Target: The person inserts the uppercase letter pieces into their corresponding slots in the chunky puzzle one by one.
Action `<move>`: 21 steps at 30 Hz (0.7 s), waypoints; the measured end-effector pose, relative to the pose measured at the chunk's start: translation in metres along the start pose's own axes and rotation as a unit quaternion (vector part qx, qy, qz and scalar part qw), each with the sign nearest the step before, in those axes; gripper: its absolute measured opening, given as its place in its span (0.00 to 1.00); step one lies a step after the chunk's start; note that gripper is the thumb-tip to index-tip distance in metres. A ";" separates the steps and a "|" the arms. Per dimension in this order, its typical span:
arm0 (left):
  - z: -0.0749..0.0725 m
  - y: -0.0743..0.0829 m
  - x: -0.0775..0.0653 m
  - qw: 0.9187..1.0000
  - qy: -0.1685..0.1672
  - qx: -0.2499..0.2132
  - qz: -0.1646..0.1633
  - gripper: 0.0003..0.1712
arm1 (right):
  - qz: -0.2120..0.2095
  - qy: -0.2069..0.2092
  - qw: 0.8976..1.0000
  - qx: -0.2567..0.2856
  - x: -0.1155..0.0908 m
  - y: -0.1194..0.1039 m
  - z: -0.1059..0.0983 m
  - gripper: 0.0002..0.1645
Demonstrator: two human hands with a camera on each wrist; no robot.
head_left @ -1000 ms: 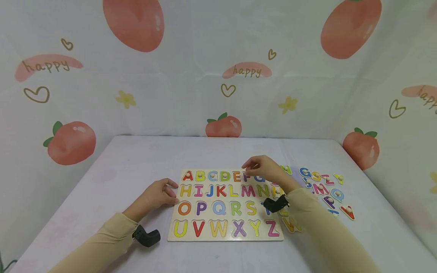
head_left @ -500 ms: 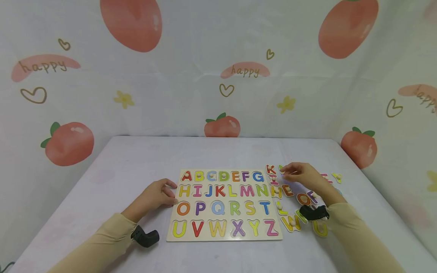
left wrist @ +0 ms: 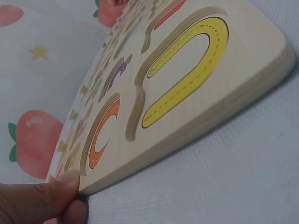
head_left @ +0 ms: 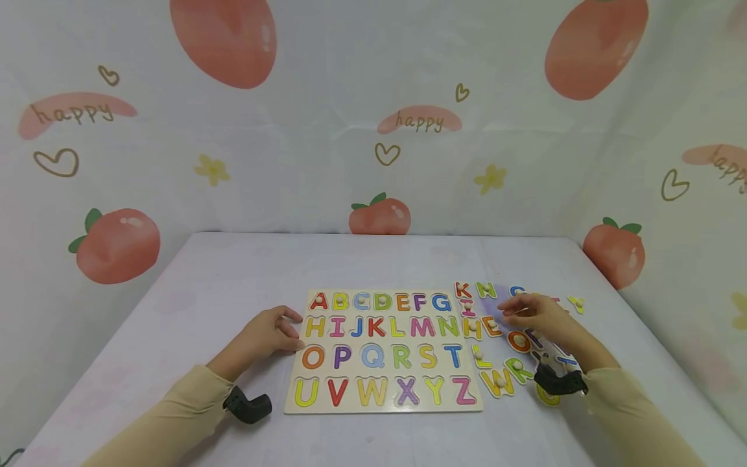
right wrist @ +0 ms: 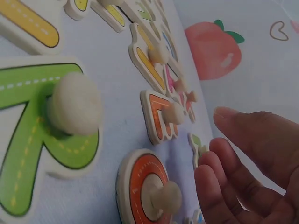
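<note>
In the head view a wooden alphabet puzzle board (head_left: 385, 370) lies on the table. Knobbed pieces stand in its A, B, C and D places; printed recesses show elsewhere. My left hand (head_left: 265, 332) holds the board's left edge; in the left wrist view its thumb (left wrist: 69, 178) lies on the rim with another finger just below. My right hand (head_left: 539, 318) hovers over loose letter pieces right of the board, its thumb and fingers apart with nothing between them. Nearest it are an orange E piece (right wrist: 156, 126) and an orange O piece (right wrist: 127, 186); it hides several others.
Loose pieces lie close to the board's right edge, including a red K (head_left: 462, 289), a green N (head_left: 486, 290), a yellow L (head_left: 481, 357), a W (head_left: 496, 383) and a green R (head_left: 517, 371). A yellow Y piece (head_left: 576, 304) lies farther right. A printed cloth hangs behind the table.
My right hand has moved from above the board's top row rightward, then slightly toward me over the loose pieces. My left hand has stayed at the board's left edge.
</note>
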State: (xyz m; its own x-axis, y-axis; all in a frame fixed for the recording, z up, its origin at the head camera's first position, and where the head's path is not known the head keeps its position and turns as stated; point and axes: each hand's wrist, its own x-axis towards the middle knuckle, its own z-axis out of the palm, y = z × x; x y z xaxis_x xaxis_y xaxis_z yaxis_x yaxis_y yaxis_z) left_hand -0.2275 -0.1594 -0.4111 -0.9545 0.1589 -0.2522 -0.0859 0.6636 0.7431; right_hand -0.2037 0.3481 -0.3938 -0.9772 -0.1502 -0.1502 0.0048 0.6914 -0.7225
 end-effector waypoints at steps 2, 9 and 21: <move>0.000 0.001 0.000 1.000 -0.001 -0.003 -0.001 0.28 | -0.004 -0.011 1.000 -0.004 0.003 0.000 0.002 0.22; 0.001 0.003 -0.001 1.000 0.000 -0.009 -0.003 0.30 | 0.006 -0.030 0.999 -0.026 0.009 -0.005 0.011 0.20; -0.001 0.000 -0.002 1.000 0.000 -0.010 0.005 0.29 | 0.040 -0.042 0.997 -0.048 0.017 -0.006 0.015 0.18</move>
State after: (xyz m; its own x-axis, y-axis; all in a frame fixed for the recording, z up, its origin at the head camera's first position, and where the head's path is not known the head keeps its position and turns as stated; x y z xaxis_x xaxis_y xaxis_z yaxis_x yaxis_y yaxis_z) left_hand -0.2258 -0.1600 -0.4100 -0.9553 0.1661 -0.2446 -0.0816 0.6471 0.7580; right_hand -0.2172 0.3303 -0.4020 -0.9532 -0.1477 -0.2638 0.0578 0.7673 -0.6386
